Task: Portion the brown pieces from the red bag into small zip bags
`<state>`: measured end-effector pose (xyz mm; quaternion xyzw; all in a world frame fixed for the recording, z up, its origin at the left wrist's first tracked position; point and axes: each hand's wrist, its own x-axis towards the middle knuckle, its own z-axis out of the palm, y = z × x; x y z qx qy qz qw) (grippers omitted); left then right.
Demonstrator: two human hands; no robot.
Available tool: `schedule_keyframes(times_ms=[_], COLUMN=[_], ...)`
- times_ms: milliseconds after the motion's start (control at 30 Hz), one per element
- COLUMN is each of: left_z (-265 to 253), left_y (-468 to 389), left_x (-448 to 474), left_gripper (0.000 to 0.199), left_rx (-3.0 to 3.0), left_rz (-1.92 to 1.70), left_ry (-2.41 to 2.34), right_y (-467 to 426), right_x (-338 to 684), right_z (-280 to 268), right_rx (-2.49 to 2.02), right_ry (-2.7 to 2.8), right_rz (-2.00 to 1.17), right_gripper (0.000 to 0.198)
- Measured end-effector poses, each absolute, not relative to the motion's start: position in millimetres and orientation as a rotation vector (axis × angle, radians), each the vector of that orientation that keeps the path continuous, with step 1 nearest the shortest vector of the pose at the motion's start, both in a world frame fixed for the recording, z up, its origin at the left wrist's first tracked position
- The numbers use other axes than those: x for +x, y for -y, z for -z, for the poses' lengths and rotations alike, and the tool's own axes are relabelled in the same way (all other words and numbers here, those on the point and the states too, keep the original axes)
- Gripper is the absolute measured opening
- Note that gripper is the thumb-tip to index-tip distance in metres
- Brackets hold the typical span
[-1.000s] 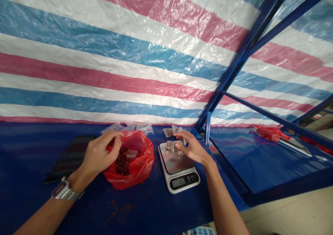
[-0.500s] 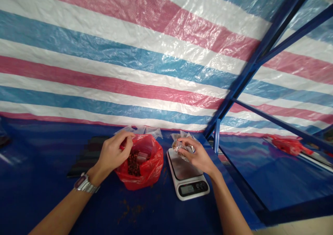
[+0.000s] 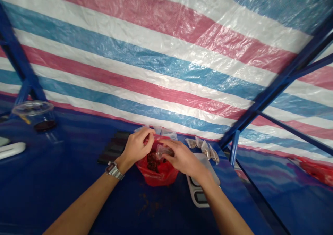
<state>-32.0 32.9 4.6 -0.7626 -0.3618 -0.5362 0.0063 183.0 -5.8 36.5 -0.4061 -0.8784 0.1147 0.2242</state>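
A red plastic bag (image 3: 159, 178) stands on the blue table with its mouth gathered open, dark brown bits (image 3: 153, 162) inside. My left hand (image 3: 137, 145) is closed at the bag's left rim, fingers pinched on the red plastic. Over the right side of the mouth, my right hand (image 3: 182, 158) reaches in with its fingers closed round a small clear plastic container (image 3: 161, 151). The fingers partly cover that container. Beside the bag, a white kitchen scale (image 3: 200, 196) lies partly under my right forearm.
Several small filled clear bags (image 3: 205, 149) lie behind the scale. Flat clear bags (image 3: 168, 134) rest behind the red bag. Black ridged pieces (image 3: 114, 148) lie left of it. Farther left stands a clear plastic tub (image 3: 35, 113). A blue metal frame post (image 3: 235, 148) rises at right.
My right hand has moved left from above the scale into the red bag and taken hold of the clear container. The small filled bag it held now lies behind the scale. The view has shifted left.
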Motion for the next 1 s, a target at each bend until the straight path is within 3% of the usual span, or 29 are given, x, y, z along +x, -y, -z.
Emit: schedule_keyframes(times_ms=[400, 633, 800, 1000], left_z=[-6.7, -6.5, -2.7, -0.1], left_y=[-30.7, -32.1, -33.4, -34.0], left_x=[-31.7, -31.5, -29.4, -29.9], left_gripper=[0.020, 0.019, 0.018, 0.017], left_rx=[-2.399, -2.391, -2.396, -2.399], left_rz=[1.691, 1.683, 1.660, 1.597], left_ry=[1.091, 1.100, 1.074, 1.029], right_y=[18.5, 50.7, 47.0, 9.3], right_x=[227.8, 318.0, 348.2, 360.1], right_z=[-26.7, -7.6, -17.9, -12.9], right_rx=[-1.186, -1.459, -1.475, -1.430], right_ry=[1.964, 1.910, 1.991, 1.667], right_rz=[-0.657, -0.433, -0.454, -0.204], right_gripper=[0.046, 0.045, 0.059, 0.038])
